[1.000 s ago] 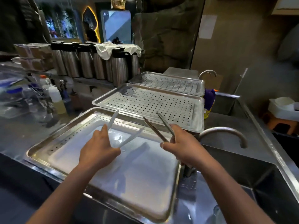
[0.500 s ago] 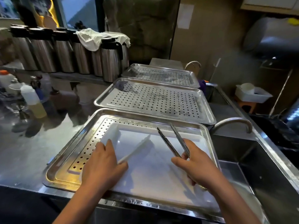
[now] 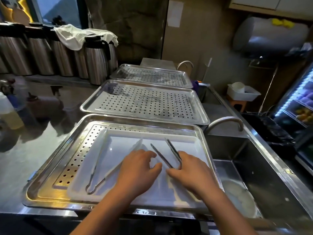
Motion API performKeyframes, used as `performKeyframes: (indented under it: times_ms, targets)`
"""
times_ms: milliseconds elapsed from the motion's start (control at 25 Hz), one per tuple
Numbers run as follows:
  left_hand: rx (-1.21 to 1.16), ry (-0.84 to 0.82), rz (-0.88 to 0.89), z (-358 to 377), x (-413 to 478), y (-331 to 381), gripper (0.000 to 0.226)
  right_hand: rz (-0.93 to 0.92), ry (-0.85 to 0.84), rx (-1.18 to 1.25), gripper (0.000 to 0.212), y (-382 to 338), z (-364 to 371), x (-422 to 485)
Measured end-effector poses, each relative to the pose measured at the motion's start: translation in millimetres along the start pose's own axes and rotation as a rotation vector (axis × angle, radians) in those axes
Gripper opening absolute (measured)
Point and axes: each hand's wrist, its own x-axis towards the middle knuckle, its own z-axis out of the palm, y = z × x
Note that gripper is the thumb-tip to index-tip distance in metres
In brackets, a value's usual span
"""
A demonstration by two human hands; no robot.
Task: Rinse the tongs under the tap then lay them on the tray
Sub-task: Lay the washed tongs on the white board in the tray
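While the right hand (image 3: 191, 172) pinches the tongs (image 3: 160, 156) over the tray (image 3: 144, 121), tips toward eleven o'clock, the left hand (image 3: 138, 170) sits at their nine o'clock. Whether it holds anything is unclear.

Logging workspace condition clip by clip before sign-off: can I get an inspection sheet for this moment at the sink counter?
Surface: steel counter, reflective; near tray on it holds a white board.
Job's things: pale tongs lie on the board's left part; dark metal tongs over the board, tips pointing away; tap beside the sink, no running water seen.
Clutter: middle perforated tray, far perforated tray, steel jugs under a cloth, bottles far left.
Grips: left hand open over the pale tongs, contact unclear; right hand holds the dark tongs' hinge end.
Cables: nothing seen.
Surroundings: white tub, lit fridge at right.
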Motion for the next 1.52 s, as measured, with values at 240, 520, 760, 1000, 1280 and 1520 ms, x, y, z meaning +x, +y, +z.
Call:
performKeyframes:
  times_ms: [240, 520, 760, 1000, 1280, 1520]
  targets:
    - [0.408, 0.200, -0.028, -15.1, -15.7, -50.9, 0.051, 0.010, 0.099, 0.057, 0.036, -9.1, 7.4, 2.4]
    - [0.403, 0.168, -0.112, -30.5, -21.0, -83.0, 0.056, 0.118, 0.093, 0.352, 0.041, 3.3, -2.5, 4.1]
    - [0.346, 0.172, -0.110, -33.2, -27.3, -84.5, 0.061, 0.146, 0.159, -0.231, 0.060, 18.0, -1.1, 8.8]
    - [0.267, 0.145, -0.092, -42.4, -29.5, -91.1, 0.056, 0.022, 0.360, -0.077, 0.042, 19.9, -10.1, -19.1]
    - [0.235, 0.176, -0.078, -43.9, -37.7, -89.6, 0.032, -0.109, 0.155, -0.170, 0.043, -18.4, 8.2, -28.7]
    - [0.163, 0.203, -0.053, -46.7, -43.3, -83.9, 0.043, -0.046, 0.094, -0.033, 0.060, -28.1, 18.9, -27.1]
